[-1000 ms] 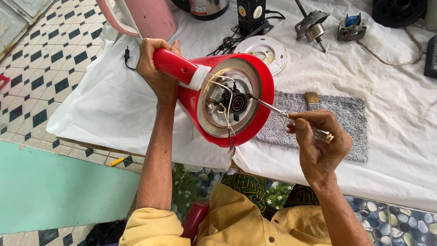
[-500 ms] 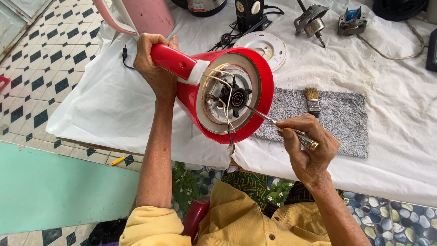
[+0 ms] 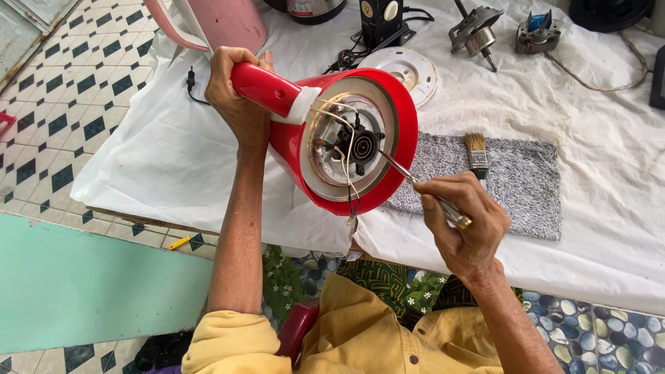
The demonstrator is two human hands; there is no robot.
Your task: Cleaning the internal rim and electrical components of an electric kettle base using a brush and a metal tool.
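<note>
Red glossy plastic electric kettle (image 3: 291, 149) held tipped on its side above the near edge of the table, open underside facing the camera. Round base ring, pale metal plate inside, black contact block at centre, thin white and pale wires looping across it and hanging past the lower rim.

Left hand (image 3: 239, 104) wrapped round the kettle's red handle, fingers curled tight and pressed together. Right hand (image 3: 467, 228) pinches a slim metal screwdriver with a brass-coloured end (image 3: 422, 188), thumb and fingers closed on the shaft; tip sits at the black centre block.

White wrinkled cloth (image 3: 159, 159) covers the table, smudged in places. Grey nubby mat (image 3: 512, 180) lies just right of the kettle, with a small bristle paintbrush (image 3: 476, 154) on it. White round plastic disc (image 3: 409, 69) lies behind the kettle.

Bare cloth lies left of the kettle; the table edge runs close under it.
</note>
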